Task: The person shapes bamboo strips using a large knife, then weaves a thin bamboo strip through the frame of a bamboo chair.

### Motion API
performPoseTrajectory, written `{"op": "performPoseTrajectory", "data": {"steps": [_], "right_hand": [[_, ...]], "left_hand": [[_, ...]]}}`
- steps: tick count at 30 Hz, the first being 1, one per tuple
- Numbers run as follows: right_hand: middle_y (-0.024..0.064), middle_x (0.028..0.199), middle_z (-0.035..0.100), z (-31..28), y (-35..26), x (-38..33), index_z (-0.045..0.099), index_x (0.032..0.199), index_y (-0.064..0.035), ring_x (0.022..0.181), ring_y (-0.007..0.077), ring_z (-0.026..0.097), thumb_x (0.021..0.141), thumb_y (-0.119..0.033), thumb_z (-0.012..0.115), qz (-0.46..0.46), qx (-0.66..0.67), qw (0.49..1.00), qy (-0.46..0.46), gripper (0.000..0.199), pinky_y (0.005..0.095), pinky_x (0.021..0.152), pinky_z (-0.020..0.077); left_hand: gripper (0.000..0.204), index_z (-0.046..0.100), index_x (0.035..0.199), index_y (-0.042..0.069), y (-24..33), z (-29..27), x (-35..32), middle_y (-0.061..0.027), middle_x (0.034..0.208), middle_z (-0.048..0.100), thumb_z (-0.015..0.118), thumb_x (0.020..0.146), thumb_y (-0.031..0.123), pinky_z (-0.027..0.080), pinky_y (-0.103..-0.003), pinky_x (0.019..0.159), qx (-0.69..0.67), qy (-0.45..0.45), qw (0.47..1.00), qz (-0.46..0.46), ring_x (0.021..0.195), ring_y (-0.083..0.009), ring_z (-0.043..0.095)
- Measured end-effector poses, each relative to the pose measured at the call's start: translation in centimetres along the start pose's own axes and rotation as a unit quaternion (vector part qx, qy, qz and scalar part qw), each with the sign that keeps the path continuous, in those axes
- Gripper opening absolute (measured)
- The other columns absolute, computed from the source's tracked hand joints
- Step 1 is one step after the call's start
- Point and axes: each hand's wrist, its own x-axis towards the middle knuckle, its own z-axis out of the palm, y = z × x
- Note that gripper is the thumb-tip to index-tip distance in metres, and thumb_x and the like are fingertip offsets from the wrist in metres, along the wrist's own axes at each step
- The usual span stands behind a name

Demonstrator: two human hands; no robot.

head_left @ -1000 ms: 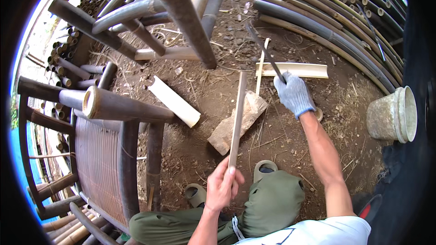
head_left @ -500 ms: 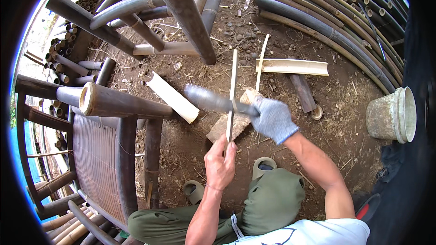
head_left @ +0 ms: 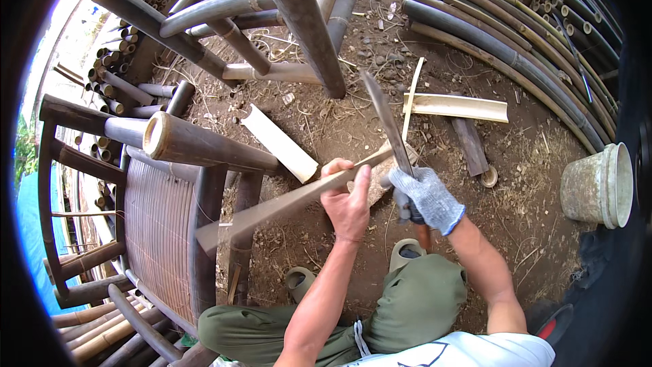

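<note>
Your left hand (head_left: 348, 207) grips a bamboo strip (head_left: 285, 205); your gloved right hand (head_left: 430, 197) clasps what looks like a knife (head_left: 389, 122). A slip could cut your bare left.

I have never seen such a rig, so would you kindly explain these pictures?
There is no robot: a person works with their own two hands. All pictures come from a wide fisheye camera on the person's head, looking down, so straight edges bend. The bare left hand grips a long flat brown bamboo strip; the right hand, in a grey knitted glove, holds a dark metal blade. On the brown earth floor lie two pale split bamboo pieces and a rough tan block. A white round bucket stands at the right, and dark bamboo furniture at the left.
</note>
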Motion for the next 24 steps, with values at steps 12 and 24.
{"op": "performPoseTrajectory", "data": {"steps": [12,24], "right_hand": [[0.0035,0.060,0.058,-3.3,-2.6,4.2,0.063,0.081,-0.0058,0.050,0.0146,0.058,0.094,-0.033,0.071,-0.090,-0.066,0.990,0.083,0.031,0.0320,0.047,0.0496],[0.0133,0.063,0.064,-1.4,2.9,0.8,0.062,0.080,-0.0093,0.059,0.0346,0.067,0.089,-0.060,0.065,-0.346,-0.568,0.743,0.077,0.052,0.0445,0.054,0.0534]], "left_hand": [[0.040,0.054,0.140,0.000,2.4,-7.2,-5.5,-0.0051,0.095,0.065,0.057,0.105,0.019,0.056,-0.027,0.062,-0.138,-0.270,0.860,-0.410,0.069,-0.0127,0.065],[0.037,0.060,0.137,0.001,2.5,-5.3,-5.4,0.0018,0.086,0.059,0.060,0.103,0.014,0.039,-0.020,0.049,0.192,-0.118,0.960,-0.167,0.061,-0.0021,0.047]]}}
